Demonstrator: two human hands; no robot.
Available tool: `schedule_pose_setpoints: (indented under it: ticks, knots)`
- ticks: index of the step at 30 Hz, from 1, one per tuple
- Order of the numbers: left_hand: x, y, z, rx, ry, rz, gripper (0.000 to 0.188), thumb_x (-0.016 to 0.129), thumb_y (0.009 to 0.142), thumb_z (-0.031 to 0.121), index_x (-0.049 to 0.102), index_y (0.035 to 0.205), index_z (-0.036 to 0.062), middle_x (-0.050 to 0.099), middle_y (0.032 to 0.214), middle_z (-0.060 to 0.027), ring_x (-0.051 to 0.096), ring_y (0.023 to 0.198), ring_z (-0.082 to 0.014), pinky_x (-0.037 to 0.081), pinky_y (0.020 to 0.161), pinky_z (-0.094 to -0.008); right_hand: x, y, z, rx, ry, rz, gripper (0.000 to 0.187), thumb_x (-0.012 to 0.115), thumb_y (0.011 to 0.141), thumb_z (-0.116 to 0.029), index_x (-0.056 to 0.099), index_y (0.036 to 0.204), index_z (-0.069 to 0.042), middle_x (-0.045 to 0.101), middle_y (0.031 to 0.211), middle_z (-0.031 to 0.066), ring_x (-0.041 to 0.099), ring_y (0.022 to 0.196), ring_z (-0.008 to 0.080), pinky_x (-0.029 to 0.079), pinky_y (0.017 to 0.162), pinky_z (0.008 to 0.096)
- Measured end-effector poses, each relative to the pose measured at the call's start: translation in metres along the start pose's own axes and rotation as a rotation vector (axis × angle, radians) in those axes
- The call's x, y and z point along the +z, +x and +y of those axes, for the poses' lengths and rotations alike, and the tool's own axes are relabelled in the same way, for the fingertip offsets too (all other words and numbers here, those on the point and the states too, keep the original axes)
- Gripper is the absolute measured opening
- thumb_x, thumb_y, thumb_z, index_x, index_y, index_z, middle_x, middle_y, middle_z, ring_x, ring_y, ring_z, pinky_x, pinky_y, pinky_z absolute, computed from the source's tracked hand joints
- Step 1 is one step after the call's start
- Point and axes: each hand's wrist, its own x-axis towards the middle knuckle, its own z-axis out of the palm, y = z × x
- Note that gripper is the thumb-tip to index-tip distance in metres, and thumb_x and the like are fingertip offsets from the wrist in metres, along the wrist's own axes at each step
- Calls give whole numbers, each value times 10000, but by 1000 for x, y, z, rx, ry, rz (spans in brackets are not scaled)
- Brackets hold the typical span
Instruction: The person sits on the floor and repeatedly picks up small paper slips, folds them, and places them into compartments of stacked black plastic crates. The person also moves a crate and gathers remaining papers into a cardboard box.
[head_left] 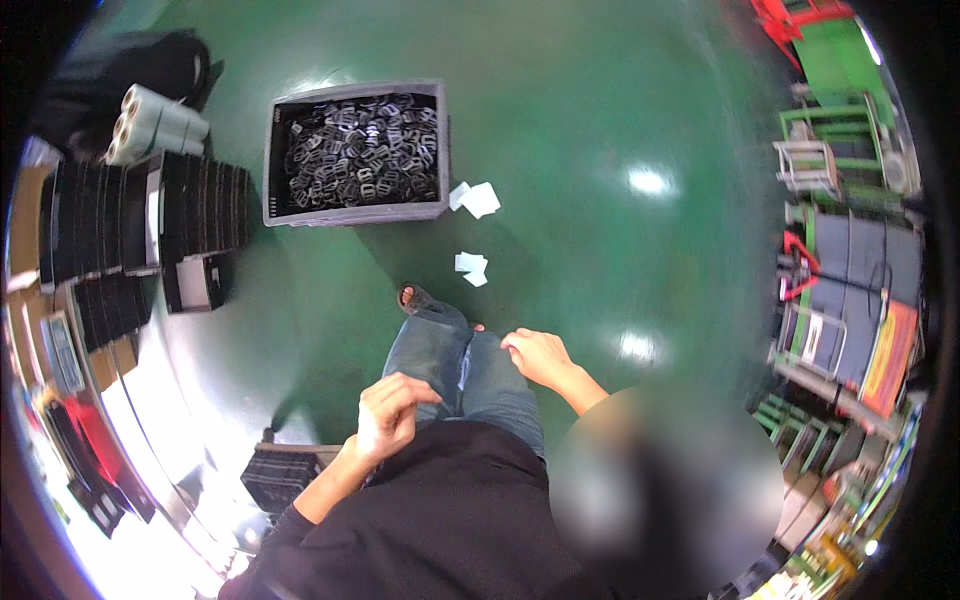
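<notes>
My left hand (392,412) hovers over the jeans on my lap, its fingers bent and drawn together. Whatever it may hold is hidden. By my other knee, my right hand (537,355) is loosely closed with the fingers curled under, and I cannot see anything in it. Both hands are apart from the things on the floor. Ahead of my feet lie small pale paper pieces (472,268), with more white slips (481,200) farther off. Beyond them to the left stands a grey plastic crate (447,150) full of loose black buckle-like parts (365,150).
Stacked black trays (205,205) and wrapped white rolls (160,125) stand at the left. A black crate (280,478) is by my left elbow. Green racks (845,130) and grey panels (850,270) line the right side. A blurred patch covers the lower right.
</notes>
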Motion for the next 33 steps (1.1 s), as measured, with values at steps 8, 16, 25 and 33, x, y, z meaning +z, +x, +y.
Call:
schedule_pose_setpoints:
  ticks: [8,16,25,33]
  knots:
    - [43,58,-46,-373,169,377,309,475,710,-152,657,881,31,660,850,-106,642,763,-261,507,674,-323,-16,64,106,-248,-127,-405,196,506,852,-150,638,996,-143,653,979,110,648,910,323,523,762,442]
    - [230,68,-101,-784,8,631,235,498,789,-80,643,941,26,664,903,-111,659,860,-258,520,771,-346,-73,174,241,-503,-472,-714,216,504,876,-158,648,1037,-169,663,1017,65,641,970,270,516,822,404]
    - [436,66,-291,-1031,-83,608,174,531,859,130,667,957,83,688,933,-126,657,902,-324,520,801,-414,1,325,345,-400,-515,-687,203,600,799,-153,699,977,-147,700,844,69,671,813,215,521,740,344]
    - [573,63,-519,-1572,-166,613,206,584,790,135,686,968,151,693,978,-118,665,944,-301,528,829,-402,196,415,455,-708,-915,-931,258,607,838,-216,619,1084,-140,624,1092,96,624,1018,294,491,866,411]
